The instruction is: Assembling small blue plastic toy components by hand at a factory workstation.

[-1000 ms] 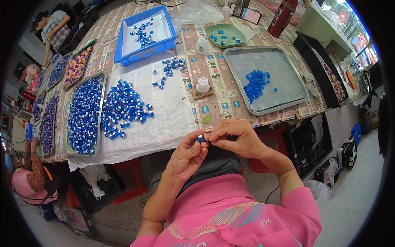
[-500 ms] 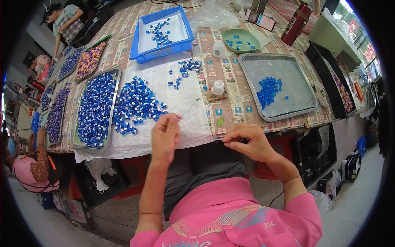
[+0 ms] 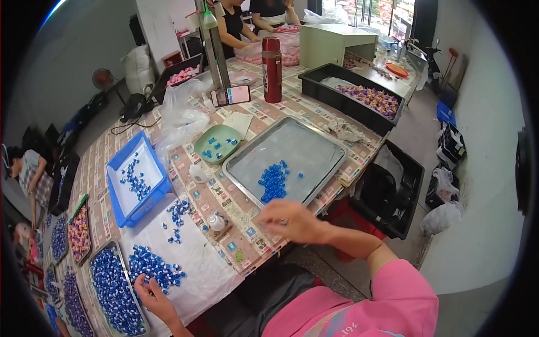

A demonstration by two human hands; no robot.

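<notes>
My left hand is over the near edge of a loose pile of blue-and-white beads on white paper. Its thumb and forefinger are apart, and I see nothing between them. My right hand hovers by the front rim of a metal tray, fingers curled together; whatever they hold, if anything, is too small to make out. Clear blue beads lie clustered in that tray, one apart from the rest. Left of the pile stands a tray full of blue-and-white beads.
A small white-capped bottle stands between my hands. Farther off are a blue bin, a green dish, a phone, a red flask and a black crate. Other people work at the far side and far left.
My view has swung to the right. My hands have moved apart: the left to the bead pile, its fingers opening, the right to the metal tray's front edge.
</notes>
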